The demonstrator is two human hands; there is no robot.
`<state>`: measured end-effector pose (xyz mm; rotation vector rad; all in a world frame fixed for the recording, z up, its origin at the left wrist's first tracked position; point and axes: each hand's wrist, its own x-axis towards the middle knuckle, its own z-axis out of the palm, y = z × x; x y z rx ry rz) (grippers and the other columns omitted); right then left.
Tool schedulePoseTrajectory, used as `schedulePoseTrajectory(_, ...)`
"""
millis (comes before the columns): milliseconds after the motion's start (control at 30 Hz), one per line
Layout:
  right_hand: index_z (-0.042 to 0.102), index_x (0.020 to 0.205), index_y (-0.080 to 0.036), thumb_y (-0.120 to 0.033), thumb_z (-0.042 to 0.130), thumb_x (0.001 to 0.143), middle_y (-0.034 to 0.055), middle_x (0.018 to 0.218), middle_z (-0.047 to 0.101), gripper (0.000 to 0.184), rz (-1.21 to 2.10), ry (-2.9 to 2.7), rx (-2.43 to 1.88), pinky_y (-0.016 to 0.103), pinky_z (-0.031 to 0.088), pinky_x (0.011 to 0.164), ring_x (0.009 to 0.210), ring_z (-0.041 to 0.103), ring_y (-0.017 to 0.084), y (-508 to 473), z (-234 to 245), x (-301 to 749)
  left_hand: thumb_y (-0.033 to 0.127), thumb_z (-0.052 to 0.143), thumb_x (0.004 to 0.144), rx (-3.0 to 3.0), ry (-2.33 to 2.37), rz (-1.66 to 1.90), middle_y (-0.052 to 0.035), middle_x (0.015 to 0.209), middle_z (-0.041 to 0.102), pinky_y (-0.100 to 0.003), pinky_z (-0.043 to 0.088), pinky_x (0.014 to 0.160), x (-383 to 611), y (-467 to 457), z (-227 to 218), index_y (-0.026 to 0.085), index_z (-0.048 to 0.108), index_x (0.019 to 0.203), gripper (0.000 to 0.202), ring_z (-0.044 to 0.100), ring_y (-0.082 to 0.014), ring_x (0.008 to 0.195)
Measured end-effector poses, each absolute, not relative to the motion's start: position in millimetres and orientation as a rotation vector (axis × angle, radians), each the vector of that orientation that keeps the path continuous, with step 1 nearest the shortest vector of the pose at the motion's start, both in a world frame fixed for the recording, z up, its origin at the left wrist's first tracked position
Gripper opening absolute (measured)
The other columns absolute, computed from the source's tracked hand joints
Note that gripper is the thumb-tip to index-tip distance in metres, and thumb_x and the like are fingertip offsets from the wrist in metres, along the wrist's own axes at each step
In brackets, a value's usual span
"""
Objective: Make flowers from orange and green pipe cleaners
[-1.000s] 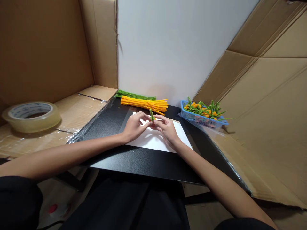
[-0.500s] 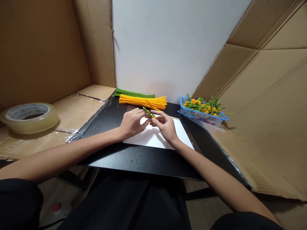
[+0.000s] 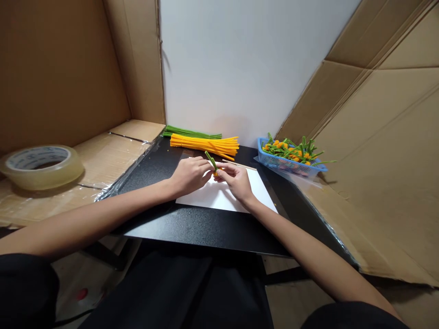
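Between my two hands is a small pipe-cleaner piece (image 3: 211,160), with green stems pointing up and an orange part low down, mostly hidden by fingers. My right hand (image 3: 236,180) pinches it at the orange part. My left hand (image 3: 192,175) is closed, with its thumb and fingertips meeting at the left side of the same piece. Both hands are just above a white sheet (image 3: 219,201) on the black table. Behind them lie a bundle of orange pipe cleaners (image 3: 204,144) and a bundle of green pipe cleaners (image 3: 192,132).
At the back right a blue basket (image 3: 291,170) holds several green and orange pipe-cleaner pieces. On the left, a roll of clear tape (image 3: 43,167) lies on cardboard. Cardboard walls (image 3: 387,160) flank the black table (image 3: 206,230), and a white wall (image 3: 240,68) closes the back.
The green stems now stand more upright and closer together. My left fingers have drawn down toward the orange part, while my right hand has barely shifted.
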<state>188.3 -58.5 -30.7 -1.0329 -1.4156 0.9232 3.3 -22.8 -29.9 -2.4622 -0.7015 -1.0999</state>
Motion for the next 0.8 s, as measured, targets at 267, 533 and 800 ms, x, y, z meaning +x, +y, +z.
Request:
schedulePoseTrajectory(267,0.079,0.105,-0.020,-0.035,0.073,0.080,0.0049,0.088,0.079,0.029,0.801,-1.532,-1.007,0.036,0.061,0.076,0.074,0.073,0.019,-59.3,-30.6,189.5,0.026,0.066,0.087,-2.558,-0.917,-1.310,-0.0018,0.081,0.077,-0.025,0.048,0.062,3.7,-22.4,-28.2,0.021,0.076,0.087,0.012,0.068,-0.0156,0.070)
schedulePoseTrajectory(533,0.078,0.107,-0.021,-0.030,0.068,0.085,0.0052,0.087,0.077,0.026,0.555,-1.642,-1.061,0.037,0.060,0.080,0.076,0.073,0.020,-66.7,-28.9,186.9,0.027,0.067,0.086,-2.528,-0.901,-1.419,-0.0019,0.080,0.076,-0.025,0.048,0.059,6.0,-26.6,-30.5,0.019,0.073,0.085,0.011,0.067,-0.0147,0.066)
schedulePoseTrajectory(800,0.077,0.103,-0.020,-0.034,0.069,0.083,0.0020,0.074,0.073,0.025,0.706,-1.554,-1.014,0.035,0.059,0.073,0.069,0.071,0.019,-67.8,-25.5,184.9,0.025,0.059,0.092,-2.496,-0.622,-1.251,-0.0031,0.089,0.079,-0.029,0.053,0.072,0.0,-21.4,-24.3,0.021,0.073,0.088,0.015,0.071,-0.0173,0.078)
